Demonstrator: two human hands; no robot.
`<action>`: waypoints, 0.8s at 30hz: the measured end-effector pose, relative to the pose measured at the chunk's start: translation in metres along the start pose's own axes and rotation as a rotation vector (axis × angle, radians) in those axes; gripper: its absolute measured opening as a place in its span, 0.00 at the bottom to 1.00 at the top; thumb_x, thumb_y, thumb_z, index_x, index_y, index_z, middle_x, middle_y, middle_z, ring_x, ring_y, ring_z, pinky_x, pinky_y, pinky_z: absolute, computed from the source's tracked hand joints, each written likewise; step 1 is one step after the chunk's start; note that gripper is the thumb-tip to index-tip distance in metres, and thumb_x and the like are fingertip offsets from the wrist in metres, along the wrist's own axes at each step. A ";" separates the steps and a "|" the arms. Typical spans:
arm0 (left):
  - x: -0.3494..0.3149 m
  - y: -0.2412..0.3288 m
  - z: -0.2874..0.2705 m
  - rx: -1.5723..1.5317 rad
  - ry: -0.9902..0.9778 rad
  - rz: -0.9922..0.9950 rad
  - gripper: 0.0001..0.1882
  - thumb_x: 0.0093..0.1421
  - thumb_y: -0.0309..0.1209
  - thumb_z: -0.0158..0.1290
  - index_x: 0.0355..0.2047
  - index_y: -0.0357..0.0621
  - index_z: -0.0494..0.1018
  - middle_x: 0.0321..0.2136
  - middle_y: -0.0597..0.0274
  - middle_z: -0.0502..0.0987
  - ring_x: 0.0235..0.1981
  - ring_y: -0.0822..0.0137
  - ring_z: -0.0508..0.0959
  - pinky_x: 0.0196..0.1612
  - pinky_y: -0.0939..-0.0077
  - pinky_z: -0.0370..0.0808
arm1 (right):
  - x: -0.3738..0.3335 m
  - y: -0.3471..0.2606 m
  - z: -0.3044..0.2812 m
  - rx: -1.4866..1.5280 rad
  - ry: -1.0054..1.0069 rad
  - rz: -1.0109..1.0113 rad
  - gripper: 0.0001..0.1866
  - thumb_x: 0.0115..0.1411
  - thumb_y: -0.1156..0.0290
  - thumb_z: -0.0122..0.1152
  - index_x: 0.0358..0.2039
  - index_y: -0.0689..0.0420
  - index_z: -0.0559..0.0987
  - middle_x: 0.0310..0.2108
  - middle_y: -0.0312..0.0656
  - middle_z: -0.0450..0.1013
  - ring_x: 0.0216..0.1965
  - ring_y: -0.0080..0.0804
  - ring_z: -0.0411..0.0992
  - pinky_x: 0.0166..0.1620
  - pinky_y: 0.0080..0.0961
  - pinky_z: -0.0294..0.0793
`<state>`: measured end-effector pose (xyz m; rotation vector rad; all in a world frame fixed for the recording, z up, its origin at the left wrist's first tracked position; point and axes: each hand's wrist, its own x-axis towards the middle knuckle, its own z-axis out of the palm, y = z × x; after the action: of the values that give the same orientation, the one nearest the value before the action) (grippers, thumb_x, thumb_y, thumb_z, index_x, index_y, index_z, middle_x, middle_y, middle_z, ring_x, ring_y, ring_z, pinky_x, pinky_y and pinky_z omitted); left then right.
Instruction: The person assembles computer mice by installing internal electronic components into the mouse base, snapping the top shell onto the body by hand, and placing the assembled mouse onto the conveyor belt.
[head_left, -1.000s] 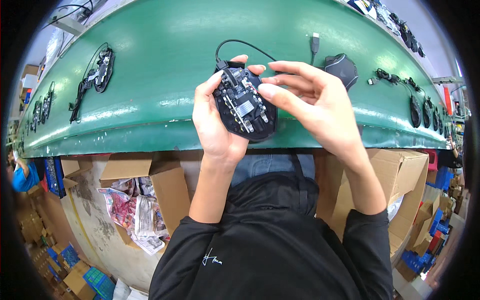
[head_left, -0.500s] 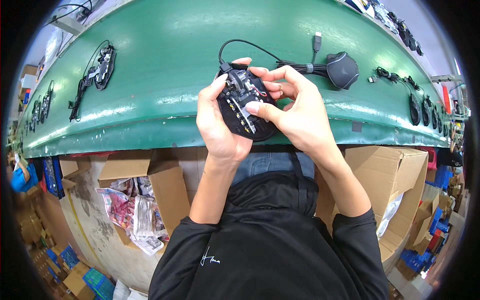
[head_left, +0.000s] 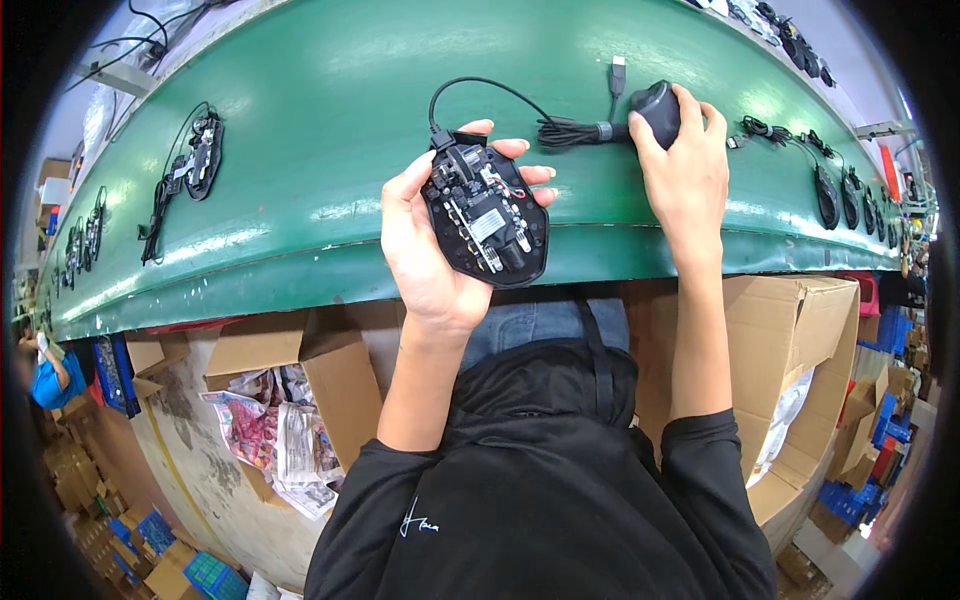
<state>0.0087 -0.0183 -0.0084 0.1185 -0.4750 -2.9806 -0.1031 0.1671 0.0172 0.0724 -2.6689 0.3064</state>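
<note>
My left hand [head_left: 440, 240] is closed round an uncovered computer mouse base [head_left: 487, 222], its circuit board, scroll wheel and small wires facing up. From its top a black cable [head_left: 484, 82] arcs over to a tied cable bundle [head_left: 572, 133] on the green table. Just right of that bundle, my right hand [head_left: 688, 150] grips a black mouse top shell [head_left: 656, 112], thumb on its left side and fingers over its right. Above the bundle a USB plug [head_left: 618, 78] points away from me.
Another opened mouse with its cable [head_left: 200, 160] lies at the left of the green table [head_left: 330, 150]. Several black mice [head_left: 828, 198] line the right side. Below the table edge stand a cardboard box with crumpled newspaper [head_left: 255, 345] and a second cardboard box [head_left: 765, 330].
My right hand has left the mouse base and moved right to take hold of the top shell. My left hand still holds the base, slightly lower and further left.
</note>
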 end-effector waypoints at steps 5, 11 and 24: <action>0.003 0.000 -0.002 -0.002 -0.055 -0.030 0.29 0.67 0.46 0.36 0.56 0.34 0.67 0.48 0.42 0.75 0.47 0.44 0.78 0.51 0.47 0.78 | 0.011 0.010 0.007 0.332 -0.037 0.066 0.29 0.56 0.57 0.61 0.55 0.60 0.73 0.51 0.54 0.73 0.50 0.50 0.73 0.54 0.39 0.72; 0.004 0.001 0.002 0.036 0.008 -0.009 0.30 0.67 0.46 0.34 0.56 0.33 0.66 0.49 0.40 0.74 0.48 0.42 0.77 0.52 0.47 0.77 | 0.006 0.011 -0.014 0.610 0.061 0.225 0.23 0.58 0.62 0.59 0.50 0.63 0.78 0.40 0.51 0.80 0.40 0.42 0.78 0.48 0.34 0.75; 0.000 -0.007 0.014 0.063 0.069 0.040 0.26 0.69 0.45 0.33 0.48 0.37 0.72 0.40 0.53 0.79 0.41 0.59 0.81 0.47 0.63 0.78 | -0.058 -0.056 -0.061 1.055 -0.150 -0.308 0.26 0.56 0.73 0.65 0.57 0.64 0.75 0.52 0.47 0.74 0.53 0.34 0.73 0.59 0.28 0.67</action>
<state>0.0069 -0.0078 0.0024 0.2150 -0.5558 -2.9127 -0.0190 0.1266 0.0562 0.8282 -2.2695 1.5858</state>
